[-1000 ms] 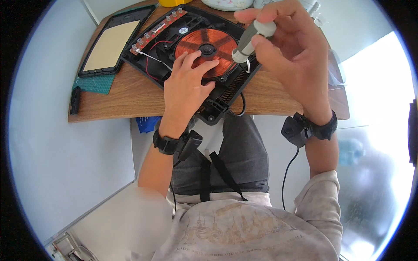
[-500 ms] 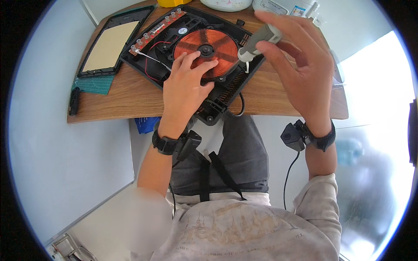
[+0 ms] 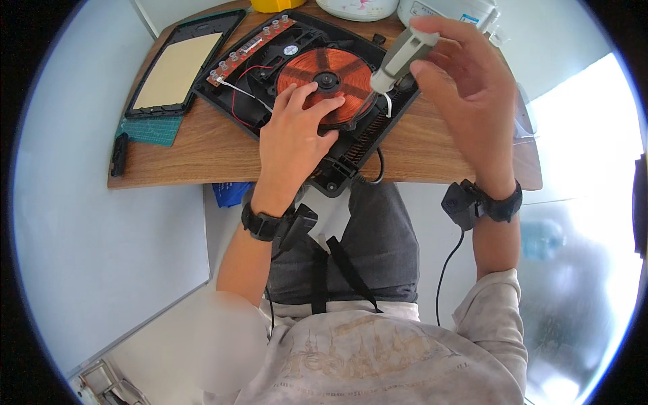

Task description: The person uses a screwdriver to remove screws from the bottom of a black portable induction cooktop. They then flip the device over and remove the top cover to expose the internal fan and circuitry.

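Observation:
An opened induction cooker [image 3: 233,108] lies in its black housing, tilted across the desk and reaching over its front edge. Inside it is a round copper coil [image 3: 320,57] with a dark hub. My left hand [image 3: 293,138] rests on the coil's near side with its fingers spread, pressing lightly and gripping nothing. In my right hand [image 3: 466,94] is a screwdriver [image 3: 403,59], its thick grey handle pinched between thumb and fingers. The thin shaft slants down to the coil's lower right edge; its tip is hard to make out.
A black frame with a cream panel [image 3: 177,71] lies at the left on a green cutting mat [image 3: 152,131]. Near it is a small black part [image 3: 119,154]. Yellow [image 3: 277,5] and white containers [image 3: 358,8] stand at the back. A black cord [image 3: 381,165] loops by the cooker.
The screwdriver handle has turned within my right fingers, and that hand has shifted slightly. My left hand stays on the coil. The whole view has moved a little.

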